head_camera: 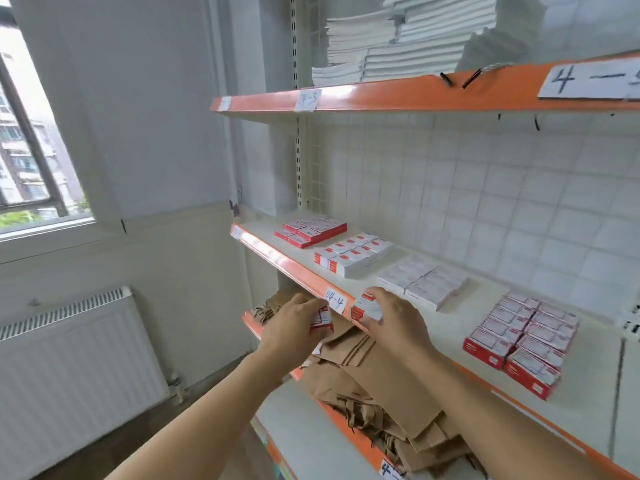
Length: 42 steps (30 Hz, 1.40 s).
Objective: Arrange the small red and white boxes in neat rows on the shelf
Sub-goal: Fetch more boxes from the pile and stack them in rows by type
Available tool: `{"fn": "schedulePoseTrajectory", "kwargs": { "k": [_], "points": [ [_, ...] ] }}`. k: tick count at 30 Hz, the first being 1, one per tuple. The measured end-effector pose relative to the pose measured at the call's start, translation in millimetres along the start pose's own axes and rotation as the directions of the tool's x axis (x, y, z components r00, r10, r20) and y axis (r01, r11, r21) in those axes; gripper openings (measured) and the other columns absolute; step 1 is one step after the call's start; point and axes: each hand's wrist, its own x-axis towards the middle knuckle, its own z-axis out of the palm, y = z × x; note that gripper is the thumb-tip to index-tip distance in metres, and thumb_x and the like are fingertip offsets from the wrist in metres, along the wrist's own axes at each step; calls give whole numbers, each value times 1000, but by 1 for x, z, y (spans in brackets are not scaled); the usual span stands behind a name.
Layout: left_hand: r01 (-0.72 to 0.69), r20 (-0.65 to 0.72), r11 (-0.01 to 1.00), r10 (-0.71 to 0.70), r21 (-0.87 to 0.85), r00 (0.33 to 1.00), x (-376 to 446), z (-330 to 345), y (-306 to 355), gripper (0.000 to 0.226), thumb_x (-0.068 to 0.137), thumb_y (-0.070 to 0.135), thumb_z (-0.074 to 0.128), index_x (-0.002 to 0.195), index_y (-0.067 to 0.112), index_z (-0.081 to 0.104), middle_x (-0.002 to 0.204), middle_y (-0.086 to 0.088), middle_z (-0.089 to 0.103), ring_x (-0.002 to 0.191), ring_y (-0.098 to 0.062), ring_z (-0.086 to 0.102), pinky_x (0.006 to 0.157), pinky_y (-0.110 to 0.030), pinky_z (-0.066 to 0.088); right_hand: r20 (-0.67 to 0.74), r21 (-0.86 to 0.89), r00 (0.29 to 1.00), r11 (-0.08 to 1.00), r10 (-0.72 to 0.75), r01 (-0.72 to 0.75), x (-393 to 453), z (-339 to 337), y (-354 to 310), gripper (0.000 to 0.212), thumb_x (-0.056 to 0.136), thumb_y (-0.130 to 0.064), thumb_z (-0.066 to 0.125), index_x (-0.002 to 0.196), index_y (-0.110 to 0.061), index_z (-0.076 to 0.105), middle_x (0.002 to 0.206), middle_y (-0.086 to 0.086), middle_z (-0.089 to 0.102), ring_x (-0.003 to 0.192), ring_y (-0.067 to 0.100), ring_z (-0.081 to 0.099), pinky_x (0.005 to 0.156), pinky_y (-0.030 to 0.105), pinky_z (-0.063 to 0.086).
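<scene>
the left hand [294,325] grips a small red and white box [321,322], fingers curled round it, just below the front edge of the middle shelf [298,268] and over the brown paper bags [374,379] heaped on the shelf underneath. the right hand [391,322] holds a second red and white box [366,308] at that same front edge, thumb and fingers clamped on its sides, right beside the handwritten label [335,299] reading 04-4. the two hands are near each other, the label between them.

on the middle shelf four groups of boxes lie flat in double rows. nearest the left end is a red-topped group [311,230]; next to it, toward the right, a white-topped group with red ends [353,256]; then a plain white group [422,282], just behind the right hand; and well apart, toward the right end at the front edge, a bigger red and white group [523,344], stacked two deep, its front boxes reaching the edge.

the upper shelf [415,95] carries stacks of white booklets [398,46] and has paper labels on its orange front edge. a window [31,140] and a white radiator [76,368] stand on the wall to the left
</scene>
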Motion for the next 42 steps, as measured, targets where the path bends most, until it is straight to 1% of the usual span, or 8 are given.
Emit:
{"fn": "schedulePoseTrajectory", "kwargs": {
  "k": [7,13,19,22,28,31,40,42],
  "points": [
    [-35,12,998,35,-43,999,68,12,-38,43,88,40,59,130,39,48,122,12,49,104,-11,55,65,-21,42,-58,-34,997,998,57,-59,62,23,3,43,87,-30,64,127,-28,50,122,-6,61,103,15,58,74,23,39],
    [-155,48,983,160,-98,986,144,13,-83,44,88,38,62,130,33,50,120,7,48,102,-14,55,68,-22,48,-132,-30,980,988,146,-151,129,46,-2,48,87,-28,65,132,-21,48,129,-1,57,110,19,56,88,29,42],
    [-259,84,953,274,-155,958,211,12,-117,40,85,36,66,123,32,55,111,7,50,92,-13,52,68,-24,47,-212,-46,933,951,290,-306,172,60,-3,45,87,-21,65,130,-18,51,128,0,58,110,20,56,86,27,42],
    [-295,80,935,316,-198,945,238,20,-121,39,82,37,69,119,31,57,99,11,46,88,-14,53,62,-23,42,-249,-64,905,926,346,-372,187,61,2,46,87,-21,65,131,-18,50,130,0,56,117,20,53,92,29,41],
    [-324,93,916,353,-235,931,288,37,-111,46,79,38,72,118,25,52,109,8,55,91,-15,57,63,-30,49,-309,-58,859,893,408,-445,227,58,23,42,88,-18,63,128,-19,52,126,-1,55,114,19,52,89,27,40],
    [-340,101,906,374,-254,922,306,44,-108,39,79,35,73,110,23,53,103,9,55,81,-10,53,55,-22,45,-314,-60,846,881,430,-470,248,59,33,42,89,-17,62,129,-21,52,127,-2,52,111,18,54,87,26,42],
    [-373,133,885,421,-280,897,354,59,-114,48,79,38,72,121,24,52,105,8,53,85,-9,52,57,-16,42,-284,-83,838,859,466,-506,300,74,53,40,90,-16,60,129,-18,51,129,1,51,111,20,55,87,27,43],
    [-383,134,876,434,-295,891,365,61,-116,45,79,37,72,117,23,53,105,6,54,88,-12,55,66,-24,49,-278,-76,828,848,487,-525,309,75,58,41,90,-16,60,130,-17,51,129,1,51,112,21,54,88,28,43]
  ]
}}
